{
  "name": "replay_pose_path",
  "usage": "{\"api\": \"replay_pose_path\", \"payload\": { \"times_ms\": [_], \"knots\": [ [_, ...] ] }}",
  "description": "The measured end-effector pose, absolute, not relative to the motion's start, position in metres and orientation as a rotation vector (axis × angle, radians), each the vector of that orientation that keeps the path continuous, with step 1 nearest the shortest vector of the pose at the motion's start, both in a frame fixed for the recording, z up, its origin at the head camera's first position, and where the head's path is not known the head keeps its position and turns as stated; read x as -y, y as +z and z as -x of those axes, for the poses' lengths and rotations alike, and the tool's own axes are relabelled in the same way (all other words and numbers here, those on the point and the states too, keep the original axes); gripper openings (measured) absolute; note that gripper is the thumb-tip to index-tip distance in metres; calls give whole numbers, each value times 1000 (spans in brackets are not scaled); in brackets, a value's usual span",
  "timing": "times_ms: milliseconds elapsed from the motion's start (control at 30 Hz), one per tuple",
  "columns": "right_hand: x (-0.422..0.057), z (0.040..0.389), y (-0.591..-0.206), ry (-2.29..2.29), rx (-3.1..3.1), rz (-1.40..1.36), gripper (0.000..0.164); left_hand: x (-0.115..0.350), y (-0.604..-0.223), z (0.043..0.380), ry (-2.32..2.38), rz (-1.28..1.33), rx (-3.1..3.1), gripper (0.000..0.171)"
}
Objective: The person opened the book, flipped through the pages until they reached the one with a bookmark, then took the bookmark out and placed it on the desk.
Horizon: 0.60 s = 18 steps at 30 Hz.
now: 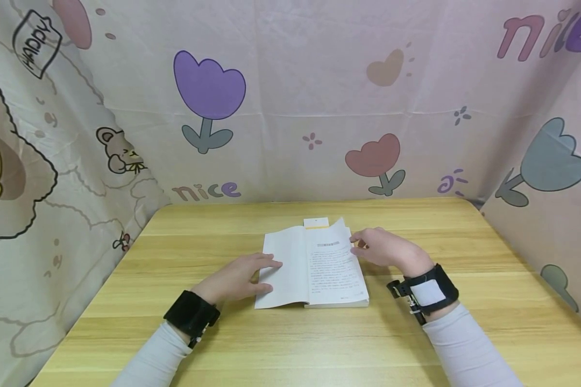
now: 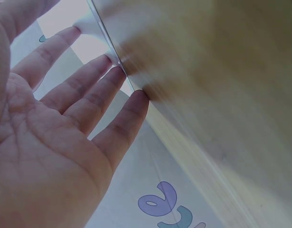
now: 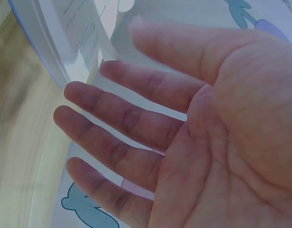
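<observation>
An open book [image 1: 336,274] lies on the wooden table, its left page blank and its right page printed. My left hand [image 1: 242,277] rests on the left page and its outer edge, fingers fairly straight; the left wrist view shows the fingertips [image 2: 139,97] along the book's edge. Beside the upper right edge of the right page is my right hand [image 1: 387,250]. Its thumb and fingers stand apart in the right wrist view, the index fingertip [image 3: 108,69] close to a page [image 3: 79,33]. The top corner of the right page is bent up. Whether that finger touches it, I cannot tell.
A white card with a yellow strip [image 1: 316,222] shows past the book's top edge. Wood-grain tabletop [image 1: 222,344] surrounds the book. Behind and at both sides hangs a cloth [image 1: 290,80] printed with flowers. Each wrist wears a black strap [image 1: 189,317].
</observation>
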State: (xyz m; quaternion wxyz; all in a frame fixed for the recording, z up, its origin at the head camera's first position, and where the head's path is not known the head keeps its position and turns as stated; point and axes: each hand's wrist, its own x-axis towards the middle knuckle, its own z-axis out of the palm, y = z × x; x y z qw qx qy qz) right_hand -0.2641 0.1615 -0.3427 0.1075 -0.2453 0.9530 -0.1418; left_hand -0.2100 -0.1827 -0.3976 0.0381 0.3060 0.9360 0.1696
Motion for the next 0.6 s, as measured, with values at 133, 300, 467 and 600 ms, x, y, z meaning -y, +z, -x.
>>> {"api": "replay_pose_path", "payload": {
  "times_ms": [133, 300, 467, 600],
  "knots": [
    [-160, 264, -341, -469, -2804, 726, 36, 183, -398, 210, 519, -949, -2870, 53],
    [-160, 263, -341, -492, -2800, 740, 36, 184, -399, 211, 527, -946, -2866, 53],
    [-161, 264, -340, -503, -2801, 771, 37, 184, -399, 210, 532, -944, -2867, 53],
    [-162, 264, -339, -516, -2792, 784, 37, 184, -399, 210, 533, -944, -2869, 53]
  ]
}}
